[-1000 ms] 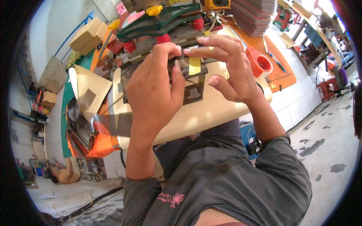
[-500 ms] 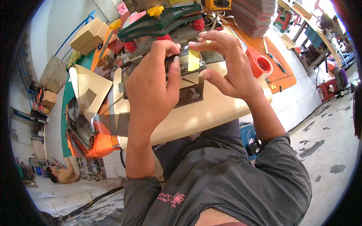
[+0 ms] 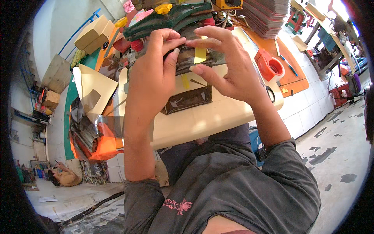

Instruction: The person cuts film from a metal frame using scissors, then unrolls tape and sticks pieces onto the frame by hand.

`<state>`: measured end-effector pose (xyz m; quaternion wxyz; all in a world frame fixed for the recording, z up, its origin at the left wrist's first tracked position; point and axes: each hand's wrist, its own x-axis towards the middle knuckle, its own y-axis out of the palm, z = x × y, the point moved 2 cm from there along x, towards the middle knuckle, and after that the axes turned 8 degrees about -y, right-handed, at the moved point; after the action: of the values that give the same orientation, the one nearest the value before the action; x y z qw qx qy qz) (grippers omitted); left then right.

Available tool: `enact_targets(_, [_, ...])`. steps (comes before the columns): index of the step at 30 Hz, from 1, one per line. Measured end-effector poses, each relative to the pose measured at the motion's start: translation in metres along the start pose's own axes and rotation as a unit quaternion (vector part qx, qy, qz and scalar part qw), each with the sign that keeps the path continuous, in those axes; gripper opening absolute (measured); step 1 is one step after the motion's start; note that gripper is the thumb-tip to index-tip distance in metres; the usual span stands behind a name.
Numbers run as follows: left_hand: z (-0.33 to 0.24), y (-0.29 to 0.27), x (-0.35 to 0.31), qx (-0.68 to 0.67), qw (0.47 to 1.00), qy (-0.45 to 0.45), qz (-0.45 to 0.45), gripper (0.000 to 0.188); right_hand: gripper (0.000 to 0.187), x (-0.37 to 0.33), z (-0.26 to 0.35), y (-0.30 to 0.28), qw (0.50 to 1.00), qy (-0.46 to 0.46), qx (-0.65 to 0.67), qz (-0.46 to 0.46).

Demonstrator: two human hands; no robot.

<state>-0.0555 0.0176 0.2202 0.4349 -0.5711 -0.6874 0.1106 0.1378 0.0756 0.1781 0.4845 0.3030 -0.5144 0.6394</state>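
My left hand point(image 3: 151, 72) is over the dark glossy film at the far side of the cream-covered work surface, fingers bent inward. A small gap shows between its thumb and fingertips, with dark material behind. Facing it is my right hand point(image 3: 230, 64), its fingers stretched and the thumb well apart. Both sets of fingertips nearly meet above the film. A yellow strip point(image 3: 200, 55) lies under my right fingers. Closer to me, a dark glossy rectangular piece point(image 3: 189, 100) rests on the cream surface point(image 3: 202, 121). Whether my fingertips press on the film is hidden.
Beyond my hands stands a green clamp frame point(image 3: 177, 18) with a yellow knob point(image 3: 163, 8). An orange tape dispenser point(image 3: 269, 64) and a blue pen point(image 3: 288, 65) lie right, near a tall stack of sheets point(image 3: 265, 17). Film scraps point(image 3: 83, 130) lie left. A person point(image 3: 68, 175) sits far left.
My left thumb and fingers have shifted slightly away and left, and my right thumb has moved left. More of the nearer dark piece shows between my forearms. The whole view has shifted slightly.
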Motion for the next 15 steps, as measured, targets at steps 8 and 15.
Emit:
enact_targets(8, [0.009, -0.005, 0.008, -0.099, 0.995, -0.007, -0.008, 0.039, 0.059, 0.003, -0.004, 0.008, 1.000, 0.006, -0.022, 0.005])
enact_targets(15, [0.011, -0.037, 0.007, -0.110, 0.994, 0.001, -0.029, 0.029, 0.058, 0.003, -0.007, 0.007, 1.000, 0.011, -0.004, 0.010])
